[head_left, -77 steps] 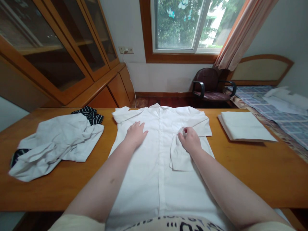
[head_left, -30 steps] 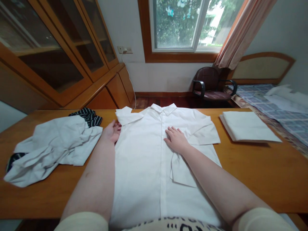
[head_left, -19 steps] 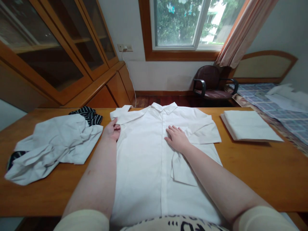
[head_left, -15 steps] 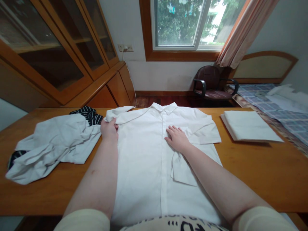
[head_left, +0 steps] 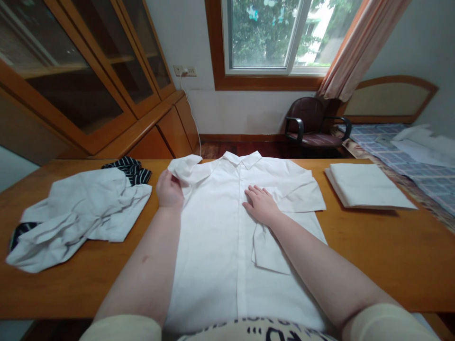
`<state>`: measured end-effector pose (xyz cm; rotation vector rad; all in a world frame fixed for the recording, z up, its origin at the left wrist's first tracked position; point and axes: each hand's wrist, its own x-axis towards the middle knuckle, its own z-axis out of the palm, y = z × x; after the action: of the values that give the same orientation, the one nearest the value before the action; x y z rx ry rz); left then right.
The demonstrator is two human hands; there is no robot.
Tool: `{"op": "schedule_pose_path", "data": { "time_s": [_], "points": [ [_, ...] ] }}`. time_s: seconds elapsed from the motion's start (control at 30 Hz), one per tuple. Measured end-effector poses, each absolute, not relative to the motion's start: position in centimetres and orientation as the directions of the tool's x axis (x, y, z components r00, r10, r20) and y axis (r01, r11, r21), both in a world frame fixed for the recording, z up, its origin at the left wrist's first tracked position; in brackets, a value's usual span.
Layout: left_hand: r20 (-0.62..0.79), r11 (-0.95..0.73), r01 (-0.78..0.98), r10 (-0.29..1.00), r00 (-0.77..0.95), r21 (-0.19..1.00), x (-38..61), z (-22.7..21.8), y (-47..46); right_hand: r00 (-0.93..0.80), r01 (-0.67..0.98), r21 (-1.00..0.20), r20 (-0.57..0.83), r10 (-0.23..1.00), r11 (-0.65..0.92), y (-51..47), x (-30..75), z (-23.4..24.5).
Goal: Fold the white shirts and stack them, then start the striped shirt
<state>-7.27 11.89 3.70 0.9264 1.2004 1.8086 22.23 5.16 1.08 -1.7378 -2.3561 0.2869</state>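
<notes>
Near shelved cabinet (head_left: 104, 76), left hand (head_left: 170, 190) grasping white sleeve (head_left: 195, 173), right hand (head_left: 262, 204) flat on shirt (head_left: 209, 237)

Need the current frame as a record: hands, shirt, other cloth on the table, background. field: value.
left hand: at the left sleeve, fingers partly hidden
right hand: palm down on the shirt front, fingers extended
shirt: white, front up, collar at far side
right sleeve: folded back over the front, partly hidden by the forearm
table left: crumpled white cloth, black striped cloth
table right: folded white cloth
background: cabinet, window, chair, bed
</notes>
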Motion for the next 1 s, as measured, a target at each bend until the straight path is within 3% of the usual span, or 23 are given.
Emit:
{"op": "schedule_pose_path", "data": {
  "time_s": [0.1, 0.2, 0.3, 0.4, 0.5, 0.57, 0.63, 0.73, 0.8, 0.87, 1.0],
  "points": [
    [-0.103, -0.048, -0.571, 0.968, -0.230, 0.820, -7.0, 4.1, 12.1, -0.290, 0.917, -0.272, 0.043, 0.956, 0.291, 5.1, 22.3, 1.1],
    [-0.252, 0.173, -0.642, 0.967, -0.031, 0.746, -7.5, 3.8, 12.3, -0.290, 0.916, -0.277, 0.039, 0.956, 0.289, 5.1, 22.2, 1.2],
    [-0.313, 0.186, -0.655, 0.946, -0.081, 0.732, -7.7, 3.1, 12.6, -0.288, 0.916, -0.280, 0.036, 0.957, 0.287, 5.1, 22.2, 1.4],
    [-0.217, 0.044, -0.600, 0.951, -0.219, 0.799, -7.2, 2.9, 12.8, -0.285, 0.918, -0.280, 0.029, 0.958, 0.281, 5.0, 22.2, 1.5],
    [0.045, -0.229, -0.398, 0.906, -0.422, 0.888, -6.4, 3.2, 12.6, -0.285, 0.919, -0.279, 0.023, 0.958, 0.280, 5.0, 22.2, 1.5],
    [0.215, -0.332, -0.150, 0.835, -0.507, 0.931, -6.1, 3.6, 12.2, -0.283, 0.919, -0.278, 0.025, 0.959, 0.279, 5.0, 22.2, 1.5],
    [0.356, -0.332, 0.145, 0.767, -0.534, 0.932, -5.8, 4.0, 11.6, -0.283, 0.919, -0.279, 0.028, 0.959, 0.279, 5.0, 22.2, 1.5],
    [0.513, -0.249, 0.505, 0.702, -0.494, 0.827, -5.5, 4.5, 10.4, -0.283, 0.917, -0.284, 0.028, 0.959, 0.279, 5.1, 22.2, 1.4],
    [0.588, -0.229, 0.651, 0.698, -0.408, 0.723, -5.1, 4.9, 9.4, -0.283, 0.917, -0.286, 0.029, 0.959, 0.280, 5.1, 22.2, 1.4],
    [0.626, -0.291, 0.745, 0.750, -0.211, 0.600, -4.8, 5.3, 8.5, -0.285, 0.916, -0.285, 0.035, 0.958, 0.283, 5.1, 22.2, 1.3],
    [0.586, -0.500, 0.730, 0.792, 0.169, 0.466, -4.9, 5.8, 7.7, -0.290, 0.915, -0.281, 0.046, 0.956, 0.291, 5.1, 22.2, 1.3]
  ]
}}
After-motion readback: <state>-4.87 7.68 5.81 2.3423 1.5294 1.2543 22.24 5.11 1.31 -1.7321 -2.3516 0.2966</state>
